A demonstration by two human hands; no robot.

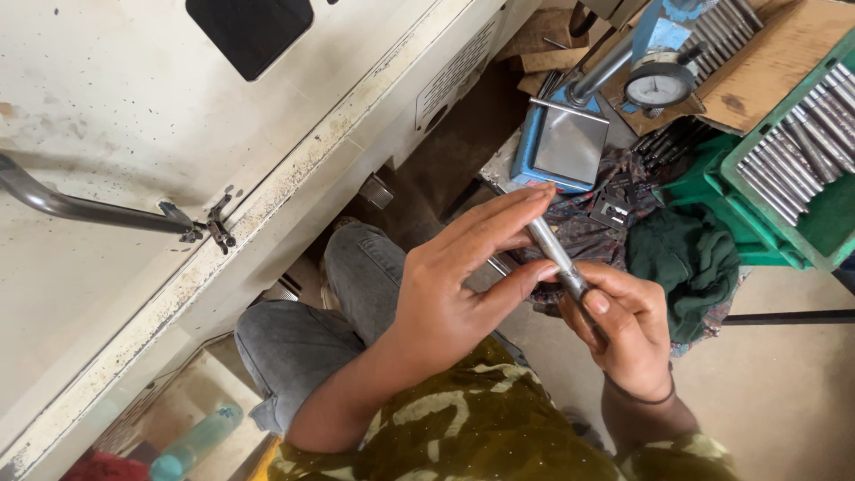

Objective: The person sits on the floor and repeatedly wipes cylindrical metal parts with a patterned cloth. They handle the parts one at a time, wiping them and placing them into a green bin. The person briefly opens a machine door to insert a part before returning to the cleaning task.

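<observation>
I hold a slim steel rod (pixel 550 247) between both hands, over my lap. My left hand (pixel 454 285) pinches its upper part with the fingertips and thumb, fingers stretched out. Around the rod's lower, darker end my right hand (pixel 623 325) is closed, thumb on top. The rod slants from upper left to lower right. My grey trousers (pixel 356 294) and a patterned green shirt (pixel 463 428) fill the lower middle.
A cream machine housing (pixel 134 134) with a bent metal handle (pixel 80 207) fills the left. A dial gauge (pixel 657 86) on a blue stand base (pixel 561 142) sits ahead. Green trays (pixel 802 169) hold several steel rods. Beside them lies a dark green cloth (pixel 686 258).
</observation>
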